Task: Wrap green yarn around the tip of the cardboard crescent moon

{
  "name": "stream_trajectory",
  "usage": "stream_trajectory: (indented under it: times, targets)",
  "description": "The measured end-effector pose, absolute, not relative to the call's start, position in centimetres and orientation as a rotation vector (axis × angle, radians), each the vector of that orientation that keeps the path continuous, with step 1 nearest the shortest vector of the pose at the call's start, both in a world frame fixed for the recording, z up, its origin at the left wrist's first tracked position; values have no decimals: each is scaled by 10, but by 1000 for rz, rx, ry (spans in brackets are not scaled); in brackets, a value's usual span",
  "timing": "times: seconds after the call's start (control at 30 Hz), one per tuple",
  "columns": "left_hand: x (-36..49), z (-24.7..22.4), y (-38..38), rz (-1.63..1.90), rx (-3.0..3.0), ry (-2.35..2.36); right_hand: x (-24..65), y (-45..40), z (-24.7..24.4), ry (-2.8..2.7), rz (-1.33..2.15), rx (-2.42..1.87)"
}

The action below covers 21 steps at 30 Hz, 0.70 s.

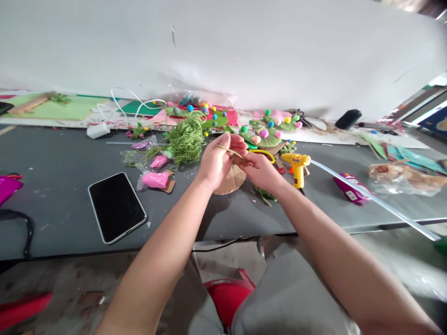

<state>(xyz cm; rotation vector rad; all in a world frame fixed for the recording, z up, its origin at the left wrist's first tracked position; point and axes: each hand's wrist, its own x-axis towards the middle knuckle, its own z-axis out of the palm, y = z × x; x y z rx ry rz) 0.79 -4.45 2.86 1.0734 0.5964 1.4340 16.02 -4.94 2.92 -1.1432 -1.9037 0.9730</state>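
A thin strand of green yarn (231, 151) runs between my two hands above a round piece of brown cardboard (230, 182). My left hand (220, 158) has its palm turned up, and the strand passes under or beside its thumb. Closed in a pinch, my right hand (258, 168) grips the strand close to the left fingers. Just left of my hands lies a big tangled heap of green yarn (186, 139). A yellow glue gun (297, 168) stands to the right of my right hand.
A tablet (118, 207) lies at the front left. Pink packets (155, 179) sit behind it. Green shapes with coloured pompoms (267, 137) line the back. A long clear stick (370, 197) extends from the glue gun past a purple packet (352, 188). A plastic bag (407, 179) lies far right.
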Motion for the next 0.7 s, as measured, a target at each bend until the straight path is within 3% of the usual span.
stream_trajectory:
  times: [0.2,0.5,0.7]
  targets:
    - [12,30,-51,1402,1070,495,153,-46,31,-1105,1626,-1007]
    - [23,29,-60,1175,1116,366,170,-40,58,-824,1592,-980]
    - [21,25,-50,1523,1177,778,189,-39,71,-973,1393,-952]
